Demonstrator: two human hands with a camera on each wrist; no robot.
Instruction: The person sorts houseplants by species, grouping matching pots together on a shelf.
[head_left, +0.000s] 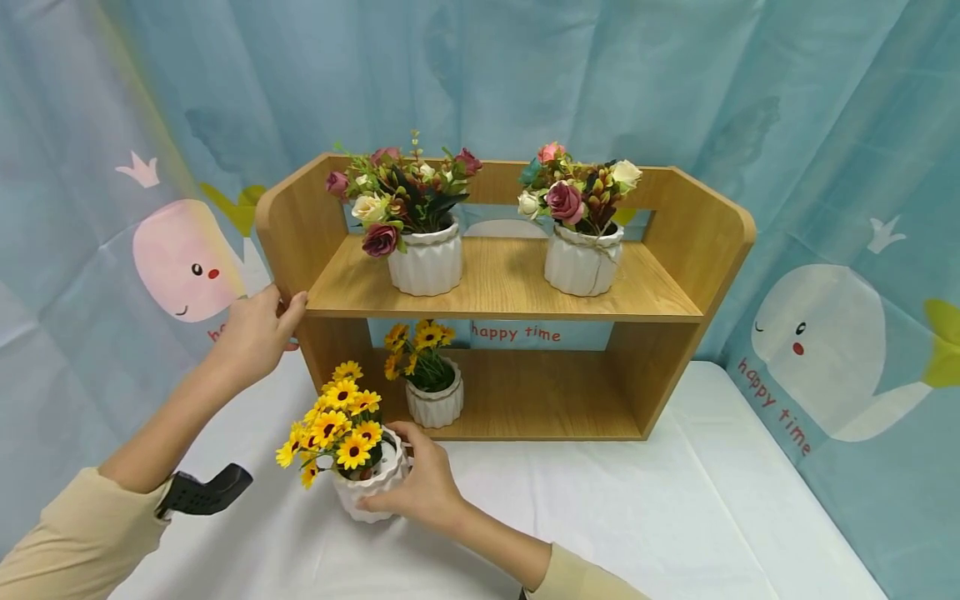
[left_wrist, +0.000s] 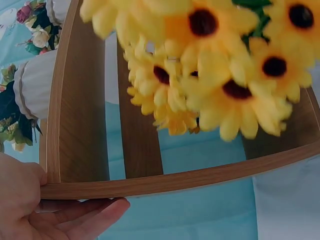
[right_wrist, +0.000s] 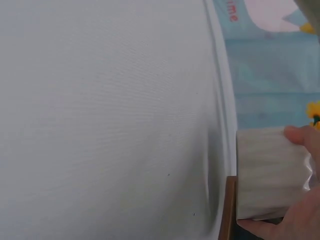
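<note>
My right hand point(head_left: 426, 483) grips a ribbed white flowerpot point(head_left: 352, 497) of yellow artificial sunflowers point(head_left: 330, 427), fingers and thumb around its right side. This pot is in front of the lower left corner of a two-tier wooden shelf point(head_left: 502, 316). In the right wrist view the pot's wall point(right_wrist: 270, 172) shows between thumb and fingers. My left hand point(head_left: 255, 333) holds the shelf's left side panel at the height of the upper board. The left wrist view shows the panel's edge point(left_wrist: 200, 179) between thumb and fingers, with sunflowers point(left_wrist: 235, 95) close by.
Two white pots with mixed roses stand on the upper board, one left point(head_left: 426, 265) and one right point(head_left: 583, 265). A smaller sunflower pot point(head_left: 437, 402) sits at the left on the lower board. A white cloth point(head_left: 600, 517) covers the table, and a blue printed curtain point(head_left: 510, 75) hangs behind.
</note>
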